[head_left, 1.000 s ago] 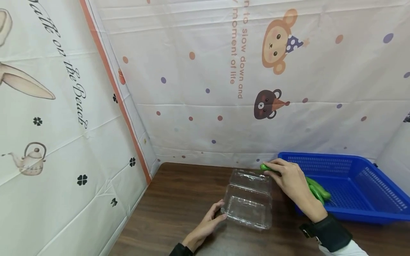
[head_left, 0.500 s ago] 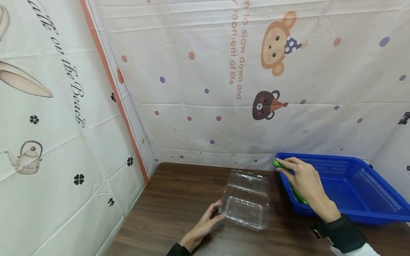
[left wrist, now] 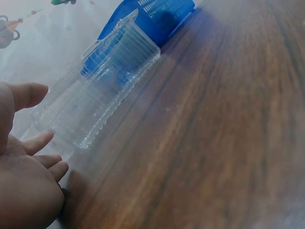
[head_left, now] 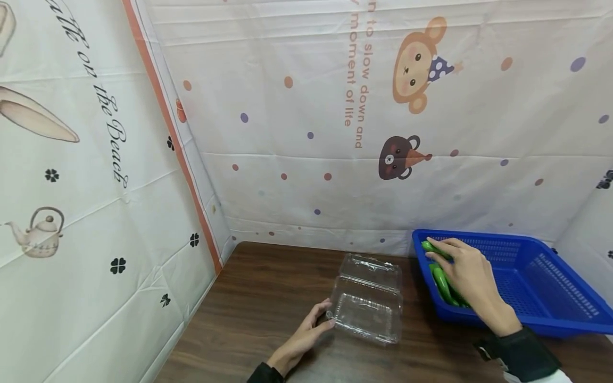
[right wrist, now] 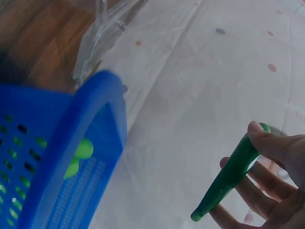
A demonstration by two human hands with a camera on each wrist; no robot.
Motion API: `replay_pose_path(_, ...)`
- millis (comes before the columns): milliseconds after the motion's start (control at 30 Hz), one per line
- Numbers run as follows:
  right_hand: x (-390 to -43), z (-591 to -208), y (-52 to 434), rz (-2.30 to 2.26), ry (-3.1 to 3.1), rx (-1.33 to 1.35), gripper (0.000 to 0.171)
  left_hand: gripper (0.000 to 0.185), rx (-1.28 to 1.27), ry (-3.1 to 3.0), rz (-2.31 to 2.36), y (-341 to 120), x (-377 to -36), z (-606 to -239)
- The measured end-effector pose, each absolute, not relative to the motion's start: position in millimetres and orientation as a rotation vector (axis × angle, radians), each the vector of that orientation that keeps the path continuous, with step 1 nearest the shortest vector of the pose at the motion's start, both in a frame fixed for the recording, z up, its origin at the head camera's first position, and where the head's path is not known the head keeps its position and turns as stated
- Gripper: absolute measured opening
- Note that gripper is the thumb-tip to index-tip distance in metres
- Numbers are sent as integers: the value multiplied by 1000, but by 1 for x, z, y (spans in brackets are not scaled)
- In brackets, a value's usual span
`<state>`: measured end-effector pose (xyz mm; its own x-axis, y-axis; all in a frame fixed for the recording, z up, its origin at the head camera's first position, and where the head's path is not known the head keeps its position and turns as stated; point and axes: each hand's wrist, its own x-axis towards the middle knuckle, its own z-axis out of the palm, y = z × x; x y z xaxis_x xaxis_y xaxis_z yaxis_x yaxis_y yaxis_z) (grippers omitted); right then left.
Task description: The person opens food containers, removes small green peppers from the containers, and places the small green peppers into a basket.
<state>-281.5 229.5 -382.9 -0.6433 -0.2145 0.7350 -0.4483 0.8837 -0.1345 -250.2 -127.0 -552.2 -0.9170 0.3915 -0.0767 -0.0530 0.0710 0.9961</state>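
Note:
A clear plastic clamshell box [head_left: 367, 300] lies open on the brown table [head_left: 268, 298]. My left hand [head_left: 324, 318] rests with relaxed fingers against its near left corner; the left wrist view shows the same hand [left wrist: 33, 119] beside the box [left wrist: 102, 78]. My right hand [head_left: 439, 254] is inside the blue basket [head_left: 551, 282] at its left end, pinching a long green pepper [head_left: 430, 247]. In the right wrist view, the thumb and fingers of that hand [right wrist: 255, 152] hold the pepper [right wrist: 228, 180] in the air. More green peppers [head_left: 442, 284] lie under the hand.
Printed cloth walls [head_left: 306, 133] close in the table at the back and left. The blue basket's rim [right wrist: 90, 119] stands just right of the box, with green peppers [right wrist: 78, 155] showing through its side. Bare wood [left wrist: 214, 143] lies in front of the box.
My right hand has carried the green pepper rightward from beside the box's lid into the left end of the blue basket. The left hand has stayed at the box.

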Motion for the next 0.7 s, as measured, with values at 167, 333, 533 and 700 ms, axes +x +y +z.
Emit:
replay_pose_path(167,-283,-380,240,408,-2250,424,38,54,340,2035,1930,-127,-250,-552)
replay_pose_path(333,-281,-374,245,440,-2236,380,36,54,348,2041,1945,-127,-250,-552)
replay_pose_path(533,-280,-372,250,476,-2261,312,37,54,343,2042,1934,-126,-250,-551)
replay_pose_path(700,-282,-375,257,504,-2301,275,36,54,341,2040,1920,-126,-250,-551)
